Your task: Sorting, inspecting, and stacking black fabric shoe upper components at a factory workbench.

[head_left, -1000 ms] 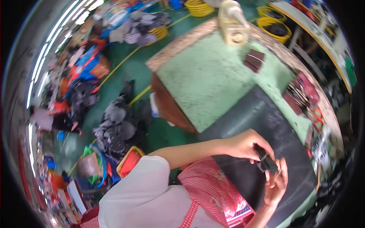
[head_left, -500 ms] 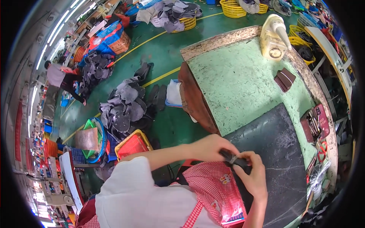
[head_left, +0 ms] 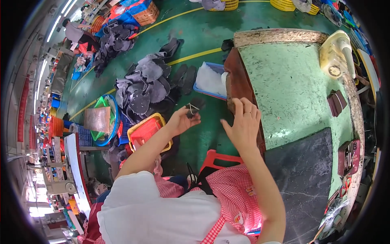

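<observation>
My left hand [head_left: 183, 122] is stretched out over the floor, its fingers closed on a small bundle of black pieces [head_left: 196, 106] with a pale band around it. The bundle is somewhat blurred. My right hand [head_left: 246, 127] has its fingers apart and holds nothing. It is over the left edge of the green-topped table [head_left: 284, 81], beside a brown sheet [head_left: 235, 77] hanging there. Below that edge stands a blue tray [head_left: 209, 81] with white material in it, just ahead of both hands.
A black board [head_left: 302, 175] lies on the table; beyond it are a banded brown bundle [head_left: 337, 103], a yellowish container [head_left: 336, 55] and a dark red case [head_left: 348, 157]. At left, dark cut pieces [head_left: 144, 83] are heaped near a yellow-rimmed basket [head_left: 149, 132]. A red stool [head_left: 221, 158] stands close by.
Both hands have come off the black board and separated. My left hand has carried the black bundle left and forward over the floor; my right hand has let go. The view has shifted left.
</observation>
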A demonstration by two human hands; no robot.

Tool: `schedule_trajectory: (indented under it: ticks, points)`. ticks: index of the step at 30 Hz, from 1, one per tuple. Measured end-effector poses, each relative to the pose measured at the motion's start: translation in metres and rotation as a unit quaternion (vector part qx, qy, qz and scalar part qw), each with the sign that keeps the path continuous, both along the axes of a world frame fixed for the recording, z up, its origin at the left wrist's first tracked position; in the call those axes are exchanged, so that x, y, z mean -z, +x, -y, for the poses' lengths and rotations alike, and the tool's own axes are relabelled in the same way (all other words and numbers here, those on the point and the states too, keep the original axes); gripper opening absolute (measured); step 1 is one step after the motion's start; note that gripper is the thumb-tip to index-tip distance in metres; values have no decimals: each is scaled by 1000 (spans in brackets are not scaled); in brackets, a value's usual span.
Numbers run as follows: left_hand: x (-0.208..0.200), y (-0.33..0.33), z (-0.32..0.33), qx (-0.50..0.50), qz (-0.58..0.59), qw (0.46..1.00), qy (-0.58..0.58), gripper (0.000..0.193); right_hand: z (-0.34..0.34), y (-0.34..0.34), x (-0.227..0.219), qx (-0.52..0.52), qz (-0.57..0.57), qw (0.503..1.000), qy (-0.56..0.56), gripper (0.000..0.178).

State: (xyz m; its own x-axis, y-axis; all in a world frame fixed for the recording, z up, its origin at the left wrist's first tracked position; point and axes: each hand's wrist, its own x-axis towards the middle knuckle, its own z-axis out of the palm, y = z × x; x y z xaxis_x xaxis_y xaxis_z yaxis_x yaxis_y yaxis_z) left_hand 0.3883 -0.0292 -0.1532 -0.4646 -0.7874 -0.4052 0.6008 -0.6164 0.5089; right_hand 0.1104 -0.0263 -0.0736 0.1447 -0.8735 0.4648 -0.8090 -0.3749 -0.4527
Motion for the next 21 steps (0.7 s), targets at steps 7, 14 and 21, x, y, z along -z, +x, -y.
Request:
schedule_trajectory:
  ticks: [7,14,21]
  points:
    - [-22,-54,21,17,204,959,-195,25,22,-35,8,8,-1,993,119,42]
    - [-74,-117,58,90,466,556,-683,34,24,-40,7,39,3,993,114,35]
    - [-55,-148,110,323,737,402,-437,26,27,-39,28,58,92,984,140,27]
